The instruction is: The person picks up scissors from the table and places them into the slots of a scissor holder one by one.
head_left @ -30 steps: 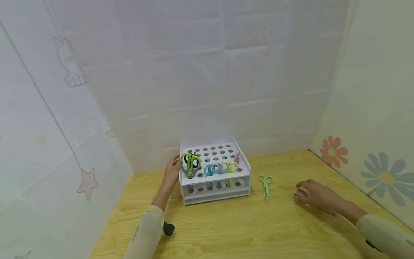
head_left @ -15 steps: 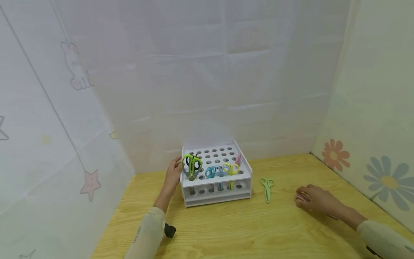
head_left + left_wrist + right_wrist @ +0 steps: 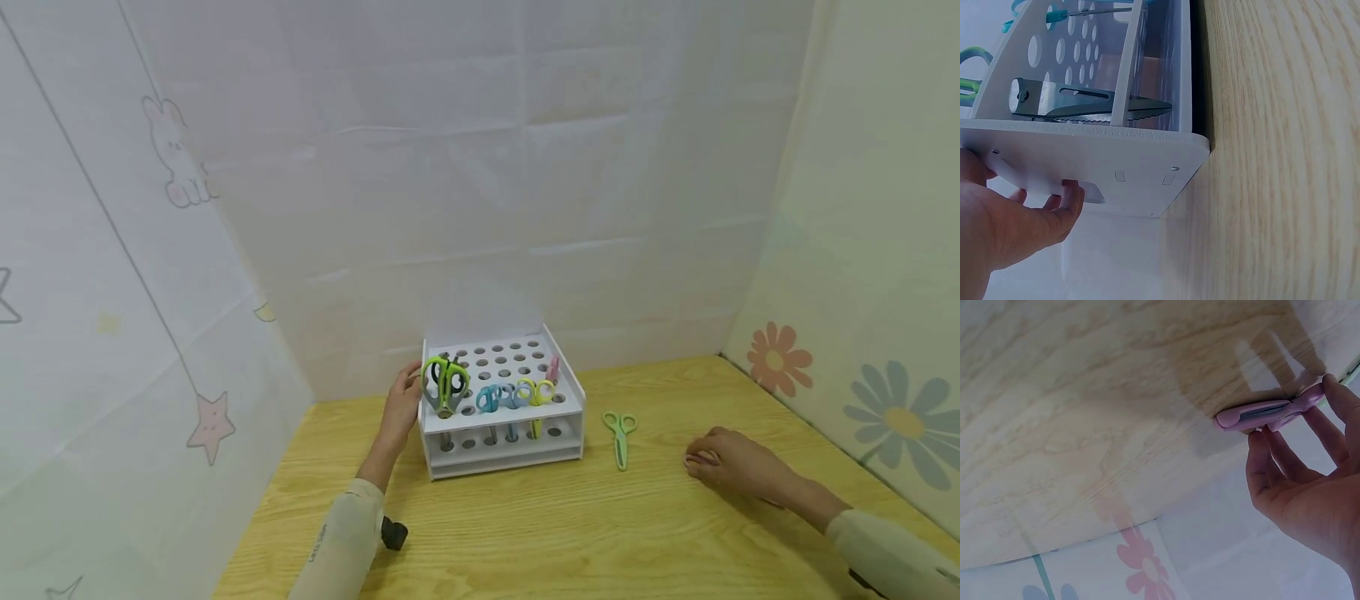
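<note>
My left hand (image 3: pixel 400 406) holds the left side wall of a white holed rack (image 3: pixel 504 471); in the left wrist view its bent fingers are at a cutout in that panel. Scissors stand in the rack's front holes: a green-and-grey pair (image 3: pixel 445 387), a teal pair (image 3: pixel 488 399), a pale blue pair (image 3: pixel 514 396) and a yellow pair (image 3: pixel 536 392). At the right, my right hand (image 3: pixel 742 467) pinches pink scissors (image 3: pixel 1260 415) by the handles, thumb on one side and fingers on the other. Their blades lie close over the tabletop, mostly hidden by the hand in the head view.
Light green scissors (image 3: pixel 620 439) lie on the wooden table (image 3: pixel 525 533) between the rack and my right hand. A pink handle (image 3: pixel 552 368) pokes up at the rack's right side. White sheeting (image 3: pixel 480 208) stands behind, with a flower-printed sheet (image 3: pixel 885 250) at the right.
My right hand has lowered slightly and its fingers have closed on the pink scissors' handles. The left hand stays at the rack. The head view has shifted a little.
</note>
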